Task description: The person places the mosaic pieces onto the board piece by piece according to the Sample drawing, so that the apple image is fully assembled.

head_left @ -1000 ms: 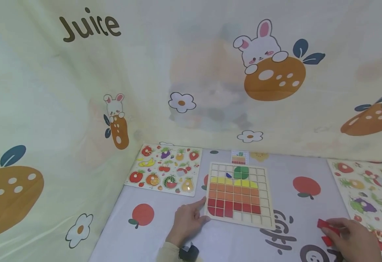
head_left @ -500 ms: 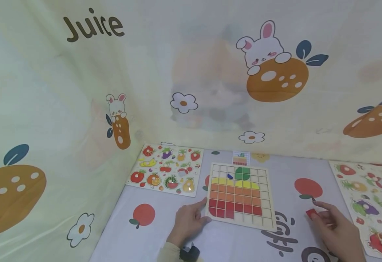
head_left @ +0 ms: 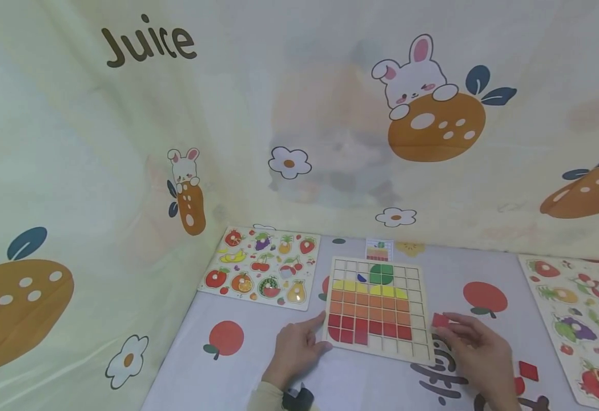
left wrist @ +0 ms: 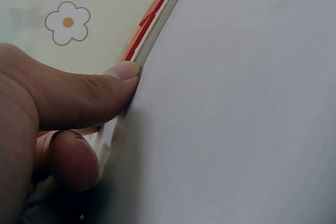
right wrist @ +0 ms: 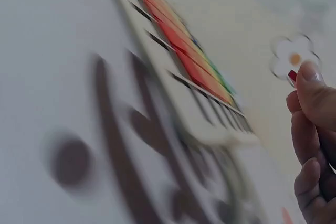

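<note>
A square wooden grid puzzle board lies mid-table, with rows of red, orange and yellow tiles, a green leaf shape and a small blue piece. Bare cells show along its right side and bottom row. My left hand holds the near left corner, index finger along the left edge and thumb at the front edge. Just off the board's right edge, my right hand pinches a red square tile between thumb and fingers. In the right wrist view only a sliver of this tile shows past the thumb.
Two red tiles lie right of my right hand. A small picture card sits behind the board. Fruit puzzle boards lie at the back left and far right. A printed cloth wall rises behind.
My right hand has moved left from the loose tiles to the board's right edge, carrying one red tile. The loose red tiles have come into sight behind it. My left hand stays at the corner.
</note>
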Demonstrator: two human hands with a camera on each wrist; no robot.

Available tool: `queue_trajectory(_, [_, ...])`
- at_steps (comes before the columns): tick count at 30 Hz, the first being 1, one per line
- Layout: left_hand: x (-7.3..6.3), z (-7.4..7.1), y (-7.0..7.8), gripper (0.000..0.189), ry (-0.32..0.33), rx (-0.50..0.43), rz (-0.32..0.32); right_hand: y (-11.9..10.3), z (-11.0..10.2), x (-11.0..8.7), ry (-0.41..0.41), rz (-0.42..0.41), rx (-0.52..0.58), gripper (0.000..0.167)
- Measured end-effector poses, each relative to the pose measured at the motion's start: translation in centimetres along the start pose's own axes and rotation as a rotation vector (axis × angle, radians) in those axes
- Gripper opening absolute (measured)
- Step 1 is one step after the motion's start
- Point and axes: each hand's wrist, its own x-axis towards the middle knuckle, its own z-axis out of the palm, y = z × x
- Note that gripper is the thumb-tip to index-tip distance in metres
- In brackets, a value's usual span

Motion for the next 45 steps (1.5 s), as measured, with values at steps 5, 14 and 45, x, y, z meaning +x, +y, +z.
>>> queue_trajectory(5, [0.0,0.1,-0.1,0.061,0.003,0.005,0.003,-0.8,2.9,-1.7,-0.070,-0.240,0.002,0.042])
queue_trajectory(14, [0.0,0.2,-0.1,0.060,0.010,0.007,0.013,-2.3,5.5,-3.3,-0.105,-0.469,-0.075,0.030])
queue_trajectory(45, [0.0,0.1,-0.2,0.062,0.004,-0.018,0.008,-4.0,6.3,-3.4,-0.227,-0.397,-0.177,0.018])
